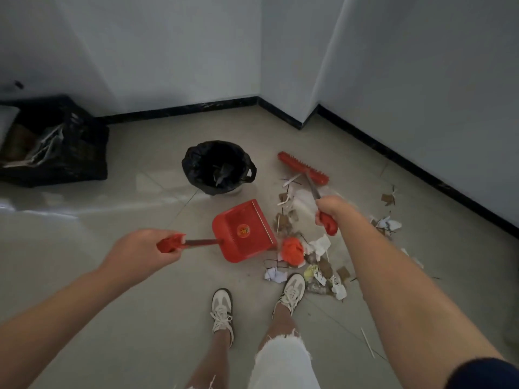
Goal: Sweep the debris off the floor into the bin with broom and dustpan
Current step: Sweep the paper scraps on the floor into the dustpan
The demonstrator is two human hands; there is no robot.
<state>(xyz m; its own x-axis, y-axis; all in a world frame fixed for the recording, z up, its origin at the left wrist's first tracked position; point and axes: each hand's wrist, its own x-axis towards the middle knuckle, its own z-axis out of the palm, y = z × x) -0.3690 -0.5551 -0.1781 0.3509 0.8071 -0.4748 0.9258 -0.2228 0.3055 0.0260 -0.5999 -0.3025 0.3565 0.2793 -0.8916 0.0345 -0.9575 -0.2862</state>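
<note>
At the far left of the frame a black crate point(56, 147) sits against the wall, with papers and scraps inside it. Lower and nearer the middle, the left hand point(140, 252) has its fingers wrapped closed around the red grip of the dustpan point(243, 231), which lies on the tiled floor point(140, 318) with its open lip facing the rubbish to its right. A round orange-and-yellow sticker sits in the middle of the pan; its writing is too small to read. Above the dustpan, in the centre of the frame, stands the bin point(217, 167), lined with a black bag and holding a few scraps. Right of the pan, the debris point(306, 248) spreads over the floor: crumpled white paper, brown card pieces, thin sticks and an orange wad just beside the pan's lip. Below it are two white trainers, the right one touching the litter's edge. The right hand point(331, 209) grips the red end of the broom point(303, 167), fingers closed on the handle; the red brush head rests on the floor at the upper edge of the debris, right of the bin. More scraps lie further right, near the black skirting.
</note>
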